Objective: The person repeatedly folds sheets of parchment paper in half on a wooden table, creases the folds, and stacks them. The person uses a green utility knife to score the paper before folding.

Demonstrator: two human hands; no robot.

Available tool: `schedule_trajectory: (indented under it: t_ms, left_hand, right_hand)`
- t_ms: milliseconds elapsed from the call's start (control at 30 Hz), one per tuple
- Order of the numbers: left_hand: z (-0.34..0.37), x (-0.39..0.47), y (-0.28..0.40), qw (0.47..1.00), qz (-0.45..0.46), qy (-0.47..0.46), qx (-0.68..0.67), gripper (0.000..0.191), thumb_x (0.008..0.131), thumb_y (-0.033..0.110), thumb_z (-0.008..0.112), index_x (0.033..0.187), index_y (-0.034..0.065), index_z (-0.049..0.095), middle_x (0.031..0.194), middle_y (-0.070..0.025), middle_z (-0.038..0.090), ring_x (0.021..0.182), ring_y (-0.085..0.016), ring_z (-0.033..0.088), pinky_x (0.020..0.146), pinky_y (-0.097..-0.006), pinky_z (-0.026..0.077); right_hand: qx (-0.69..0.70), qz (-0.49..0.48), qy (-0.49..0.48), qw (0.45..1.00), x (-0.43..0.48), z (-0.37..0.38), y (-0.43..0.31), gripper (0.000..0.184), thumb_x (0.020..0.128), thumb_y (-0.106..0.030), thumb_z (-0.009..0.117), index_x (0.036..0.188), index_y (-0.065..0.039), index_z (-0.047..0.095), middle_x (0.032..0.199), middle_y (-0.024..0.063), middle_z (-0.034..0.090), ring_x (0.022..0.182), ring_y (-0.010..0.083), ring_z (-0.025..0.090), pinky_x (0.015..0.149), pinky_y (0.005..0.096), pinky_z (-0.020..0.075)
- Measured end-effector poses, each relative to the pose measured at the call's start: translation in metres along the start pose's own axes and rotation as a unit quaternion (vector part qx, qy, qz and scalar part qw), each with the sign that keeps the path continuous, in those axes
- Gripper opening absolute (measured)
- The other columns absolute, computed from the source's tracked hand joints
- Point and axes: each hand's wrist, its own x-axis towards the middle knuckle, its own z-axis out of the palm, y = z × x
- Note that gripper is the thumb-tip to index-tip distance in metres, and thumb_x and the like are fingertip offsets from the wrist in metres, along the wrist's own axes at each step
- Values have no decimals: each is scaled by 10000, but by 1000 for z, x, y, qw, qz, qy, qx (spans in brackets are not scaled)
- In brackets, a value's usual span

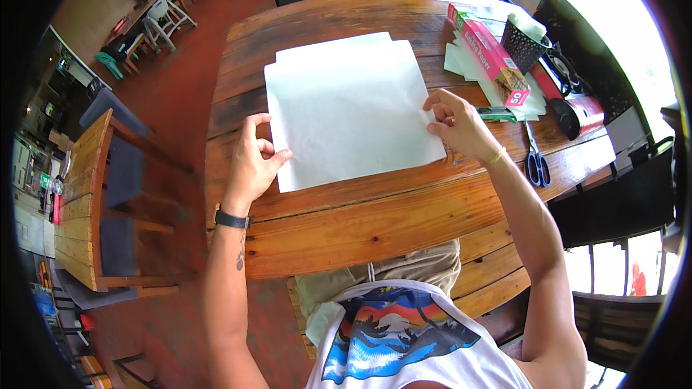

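Before me a white sheet of baking paper point(351, 113) lies on the wooden table, its side edges slightly lifted. Another sheet point(335, 46) peeks out beneath its far edge. My left hand point(257, 154) is at the left edge, thumb on top of the paper and the index finger stretched along the side. At the right edge, my right hand point(454, 121) pinches the paper between thumb and curled fingers. A green utility knife point(496, 113) lies just beyond my right hand, partly hidden by it. Scissors with dark handles point(535, 162) rest farther right.
A pink baking paper box point(486, 54) lies on several cut sheets point(457, 59) at the back right. Beside it stand a black perforated cup point(521, 43) and a red-and-black cylindrical object point(578, 117). The wooden table's point(324, 243) front edge is close to my body.
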Motion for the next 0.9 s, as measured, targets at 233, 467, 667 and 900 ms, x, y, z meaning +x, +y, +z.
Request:
schedule_trajectory:
  t_ms: [233,467,667,900]
  left_hand:
    - [-2,-59,36,996,5,-59,62,574,943,12,918,1455,77,667,765,-75,708,711,-172,721,695,-348,580]
    - [-6,-113,63,989,-41,-118,84,553,921,24,930,1449,66,772,732,-86,638,613,-160,617,617,-349,529]
    - [-4,-130,63,986,-47,-140,76,691,888,67,960,1545,74,749,733,-34,621,615,-114,565,616,-311,491]
    - [-15,-110,75,950,27,-163,265,501,901,186,972,1374,81,845,1046,-95,740,941,-240,677,850,-401,551]
  right_hand:
    - [-43,30,-22,998,-74,5,-24,349,954,67,765,1285,-36,727,772,26,468,666,140,500,672,338,490]
    - [-47,59,-57,996,-134,6,-47,342,928,71,754,1252,-25,802,706,103,610,627,231,584,654,376,514]
    - [-68,21,-26,997,-156,10,-45,357,923,68,782,1259,-33,850,903,180,768,755,320,755,729,405,603]
    - [-128,0,-31,991,-158,10,-41,403,906,94,825,1277,-57,867,934,91,686,803,226,716,754,361,600]
